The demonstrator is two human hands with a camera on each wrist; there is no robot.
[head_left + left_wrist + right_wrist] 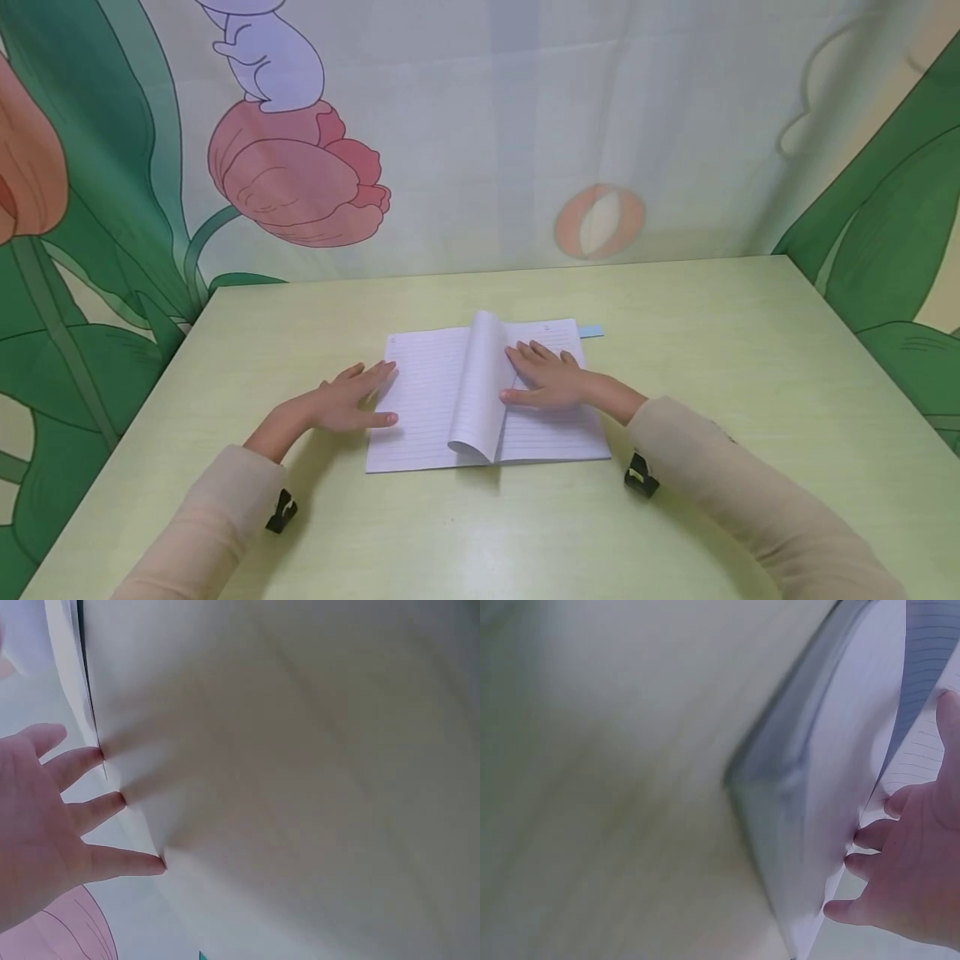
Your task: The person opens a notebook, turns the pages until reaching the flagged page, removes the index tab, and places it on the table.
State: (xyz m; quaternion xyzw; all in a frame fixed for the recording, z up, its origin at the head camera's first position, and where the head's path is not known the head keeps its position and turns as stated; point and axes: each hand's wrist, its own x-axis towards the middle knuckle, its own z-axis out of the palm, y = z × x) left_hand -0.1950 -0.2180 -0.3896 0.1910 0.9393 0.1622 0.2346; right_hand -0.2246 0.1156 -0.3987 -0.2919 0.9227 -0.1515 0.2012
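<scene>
A lined notebook (420, 392) lies spread on the table, and one of its pages (480, 392) stands curled up near the middle fold. At the notebook's left edge is my left hand (348, 402), its fingers spread and straight with the tips by the page margin. My right hand (551, 379) lies with extended fingers over the right-hand page, thumb and fingertips beside the curled page. The left wrist view shows the fingers of the left hand (45, 817) spread near the table surface. In the right wrist view, the right hand (922, 862) is beside the notebook's thick corner (802, 780).
A light blue tab (591, 332) sticks out from the notebook's upper right edge. Pale wood-grain table (465, 533) surrounds the notebook. Behind it hangs a printed curtain (465, 150) with flowers and leaves. Black devices (641, 477) are strapped at both wrists.
</scene>
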